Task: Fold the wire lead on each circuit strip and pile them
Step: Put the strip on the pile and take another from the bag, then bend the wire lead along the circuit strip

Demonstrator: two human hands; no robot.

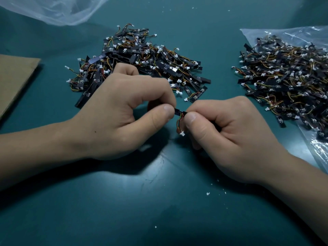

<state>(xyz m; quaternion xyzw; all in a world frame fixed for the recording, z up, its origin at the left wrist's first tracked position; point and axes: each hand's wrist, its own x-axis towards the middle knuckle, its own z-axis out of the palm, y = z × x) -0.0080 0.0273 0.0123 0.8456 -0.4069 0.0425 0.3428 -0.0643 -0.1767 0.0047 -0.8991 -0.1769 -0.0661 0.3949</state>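
Pinching one small black circuit strip [178,111] between them, the left hand [122,118] and right hand [229,134] meet just above the green table [142,210], thumb and fingers of each clamped on an end of the strip. Its coloured wire lead [178,125] curls down to a white plug beside the right thumb. Beyond the left hand lies a heap of strips [142,61]; beyond the right hand, another heap [287,79] rests on a clear plastic bag [312,148].
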